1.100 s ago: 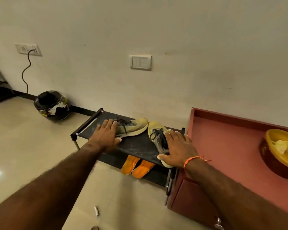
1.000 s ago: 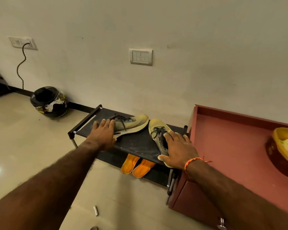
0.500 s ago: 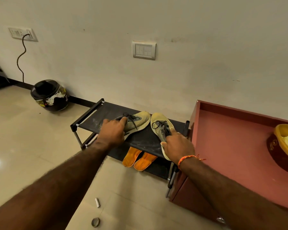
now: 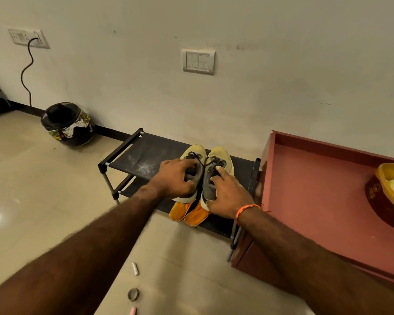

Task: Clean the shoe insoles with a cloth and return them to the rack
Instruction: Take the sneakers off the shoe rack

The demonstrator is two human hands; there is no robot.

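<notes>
Two yellow shoes stand side by side, toes to the wall, on the top shelf of the black shoe rack [image 4: 137, 160]. My left hand [image 4: 176, 178] grips the left shoe [image 4: 195, 151] at its opening. My right hand [image 4: 228, 194] holds the right shoe [image 4: 222, 155] at the heel, with fingers curled into its opening. Two orange insoles [image 4: 187, 211] lie on the lower shelf, their heels sticking out under the shoes. No cloth shows apart from a pale wad in the yellow bowl [image 4: 389, 194].
A red cabinet [image 4: 316, 189] stands right of the rack and carries the bowl. A black helmet [image 4: 66, 123] sits on the floor by the wall at left. Small items lie on the tiles near me: a white tube [image 4: 135, 268] and a ring [image 4: 133, 294].
Both hands went from lying flat on the shoes to gripping them. The shoes were splayed apart and now stand parallel, close together, near the rack's right end.
</notes>
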